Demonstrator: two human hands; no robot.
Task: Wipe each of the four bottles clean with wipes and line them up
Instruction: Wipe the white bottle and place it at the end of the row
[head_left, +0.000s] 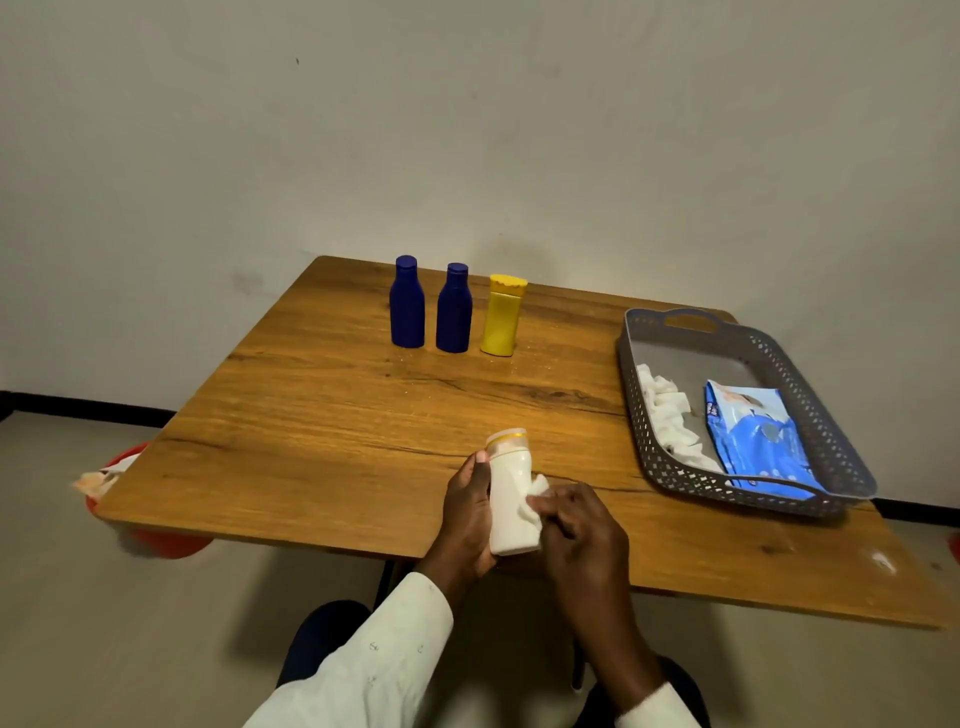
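Over the table's near edge my left hand (465, 512) grips a white bottle (509, 499) with a pale cap ringed in yellow. My right hand (582, 525) pinches a white wipe (537, 496) against the bottle's right side. At the back of the wooden table (311, 426) three bottles stand upright in a row: a blue bottle (407, 304), a second blue bottle (454, 310) and a yellow bottle (502, 317).
A grey perforated basket (841, 452) sits at the table's right, holding crumpled white wipes (670, 415) and a blue wipes pack (758, 436). A red bin (156, 535) with a wrapper stands on the floor under the table's left corner.
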